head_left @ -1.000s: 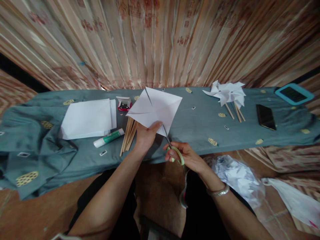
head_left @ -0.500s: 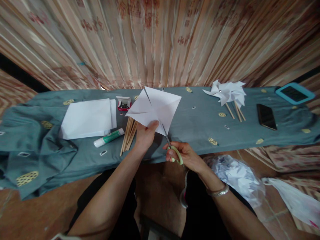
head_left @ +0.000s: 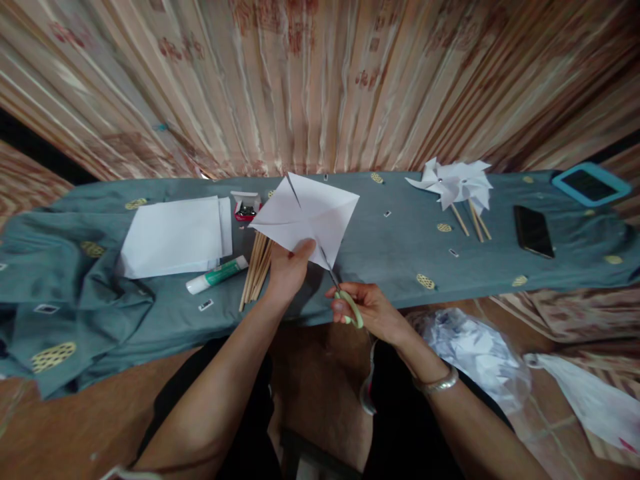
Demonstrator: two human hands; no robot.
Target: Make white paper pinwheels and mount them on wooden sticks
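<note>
A square sheet of white paper (head_left: 320, 207) is pinched along its near left edge by my left hand (head_left: 290, 270), thumb on top and fingers hidden beneath. One slit runs in from its far corner, and another shows near the left corner. My right hand (head_left: 367, 307) grips scissors (head_left: 354, 308) with pale green handles. Their blades lie at the paper's near corner, pointing toward the middle. Under the left part of the sheet, several wooden sticks (head_left: 255, 270) rest on the cloth-covered table (head_left: 385, 250).
Left lie a paper stack (head_left: 175, 233), a glue stick (head_left: 217, 275) and a small open box (head_left: 246, 207). Right are paper pinwheels (head_left: 457, 183) on sticks, a phone (head_left: 533, 231) and a blue-framed tablet (head_left: 591, 185). A clear bag of paper scraps (head_left: 475, 353) sits below the table edge.
The paper and my left hand have shifted very slightly left. The scissor blades appear closer together at the near corner.
</note>
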